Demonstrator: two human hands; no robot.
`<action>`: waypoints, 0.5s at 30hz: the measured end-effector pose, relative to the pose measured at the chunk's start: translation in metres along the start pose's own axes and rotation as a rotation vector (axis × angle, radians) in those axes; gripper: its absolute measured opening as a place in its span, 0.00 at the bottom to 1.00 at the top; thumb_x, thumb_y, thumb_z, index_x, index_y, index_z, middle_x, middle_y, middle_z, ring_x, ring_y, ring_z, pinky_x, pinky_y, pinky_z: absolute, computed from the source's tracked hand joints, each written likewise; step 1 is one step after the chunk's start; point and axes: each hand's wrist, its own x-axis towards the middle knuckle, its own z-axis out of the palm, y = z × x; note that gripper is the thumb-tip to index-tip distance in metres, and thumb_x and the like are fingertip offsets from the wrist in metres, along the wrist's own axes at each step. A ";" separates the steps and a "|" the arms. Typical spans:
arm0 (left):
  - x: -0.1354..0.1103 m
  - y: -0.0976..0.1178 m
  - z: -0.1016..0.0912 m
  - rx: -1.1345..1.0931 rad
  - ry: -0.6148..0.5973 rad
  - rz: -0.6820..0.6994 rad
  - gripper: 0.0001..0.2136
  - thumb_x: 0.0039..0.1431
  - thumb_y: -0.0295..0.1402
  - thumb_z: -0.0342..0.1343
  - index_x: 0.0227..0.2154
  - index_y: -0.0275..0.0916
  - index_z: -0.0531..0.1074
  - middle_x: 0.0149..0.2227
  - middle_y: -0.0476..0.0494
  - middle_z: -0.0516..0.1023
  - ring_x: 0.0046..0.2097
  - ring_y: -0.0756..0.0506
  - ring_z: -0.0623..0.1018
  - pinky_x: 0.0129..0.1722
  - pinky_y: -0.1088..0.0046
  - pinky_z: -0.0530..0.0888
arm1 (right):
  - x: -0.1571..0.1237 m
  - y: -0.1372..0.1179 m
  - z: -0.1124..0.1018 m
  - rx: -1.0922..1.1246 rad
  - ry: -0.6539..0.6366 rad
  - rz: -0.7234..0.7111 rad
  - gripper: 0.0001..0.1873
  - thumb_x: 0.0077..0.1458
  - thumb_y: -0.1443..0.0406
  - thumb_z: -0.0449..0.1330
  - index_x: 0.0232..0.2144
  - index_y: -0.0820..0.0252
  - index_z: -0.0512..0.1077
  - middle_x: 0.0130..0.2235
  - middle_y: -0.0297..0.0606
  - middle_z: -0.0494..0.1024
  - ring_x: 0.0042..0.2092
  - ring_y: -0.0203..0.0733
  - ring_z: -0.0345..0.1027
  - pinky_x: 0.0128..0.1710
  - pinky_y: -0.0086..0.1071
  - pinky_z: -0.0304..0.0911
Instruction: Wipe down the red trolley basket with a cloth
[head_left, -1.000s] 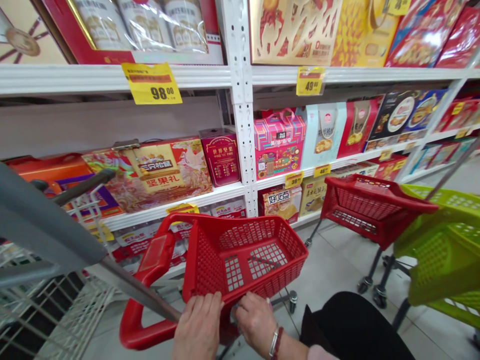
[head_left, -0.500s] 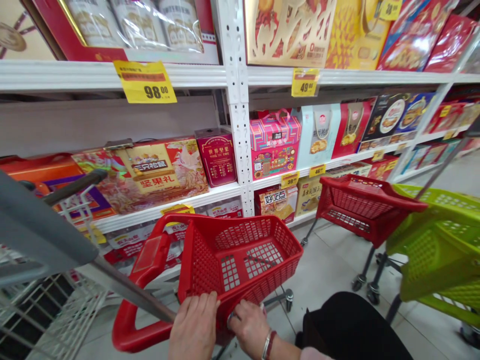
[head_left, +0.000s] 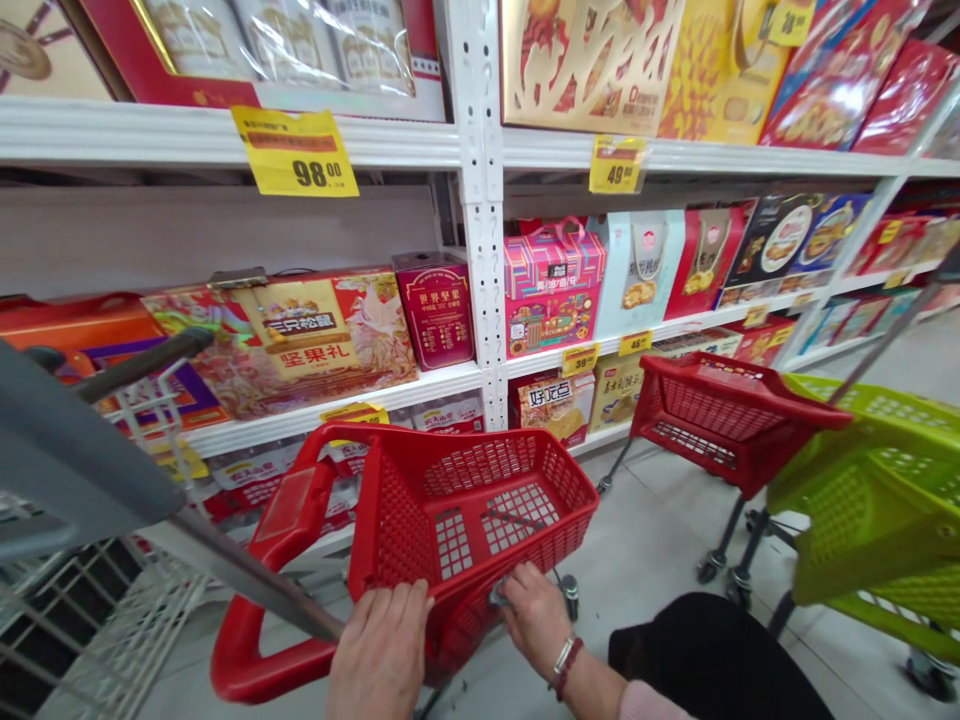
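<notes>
A red plastic shopping cart [head_left: 480, 470] stands in front of me, its basket holding nothing and its thick red handle to the left. My left hand [head_left: 382, 645] grips the near rim corner, fingers folded over the edge. Against the outside of the near mesh wall, my right hand [head_left: 534, 612] is closed with its fingers bent. A small grey, cloth-like piece [head_left: 498, 592] shows at its fingertips, mostly hidden by the hand. A bracelet circles the right wrist.
Boxed goods [head_left: 315, 345] fill white shelves [head_left: 480, 240] behind the cart. At the right stand another red cart [head_left: 735, 415] and a green cart [head_left: 877, 520]. A grey-handled wire cart [head_left: 97, 640] crowds the left. My dark-clothed knee [head_left: 705, 660] is at lower right.
My right hand has slid right and slightly up along the basket's outer wall. My left hand stays on the rim, and the cart has shifted slightly left in view.
</notes>
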 end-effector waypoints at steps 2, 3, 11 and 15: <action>0.002 0.003 0.000 -0.012 -0.032 -0.036 0.13 0.71 0.23 0.46 0.52 0.32 0.72 0.42 0.41 0.78 0.43 0.40 0.75 0.53 0.54 0.65 | 0.003 -0.008 0.005 0.014 -0.010 -0.016 0.15 0.46 0.76 0.60 0.35 0.55 0.71 0.39 0.38 0.75 0.43 0.47 0.67 0.43 0.35 0.64; 0.003 0.004 0.000 -0.015 -0.043 -0.049 0.12 0.71 0.23 0.46 0.51 0.33 0.72 0.42 0.41 0.78 0.43 0.40 0.74 0.53 0.54 0.65 | 0.004 -0.012 0.008 0.015 -0.014 -0.026 0.15 0.46 0.76 0.61 0.36 0.55 0.71 0.39 0.39 0.75 0.43 0.47 0.67 0.43 0.35 0.64; 0.007 0.014 -0.002 -0.043 -0.120 -0.111 0.14 0.70 0.22 0.46 0.52 0.34 0.73 0.43 0.42 0.78 0.44 0.39 0.74 0.54 0.55 0.65 | -0.006 -0.039 0.043 0.011 -0.094 -0.262 0.08 0.49 0.72 0.63 0.31 0.56 0.70 0.33 0.36 0.75 0.36 0.44 0.66 0.35 0.34 0.61; 0.007 0.014 0.000 -0.053 -0.131 -0.126 0.14 0.71 0.24 0.46 0.53 0.35 0.72 0.45 0.42 0.78 0.46 0.39 0.73 0.56 0.55 0.65 | -0.006 -0.035 0.038 0.048 -0.133 -0.186 0.09 0.48 0.72 0.63 0.32 0.55 0.72 0.36 0.36 0.76 0.38 0.45 0.67 0.38 0.35 0.62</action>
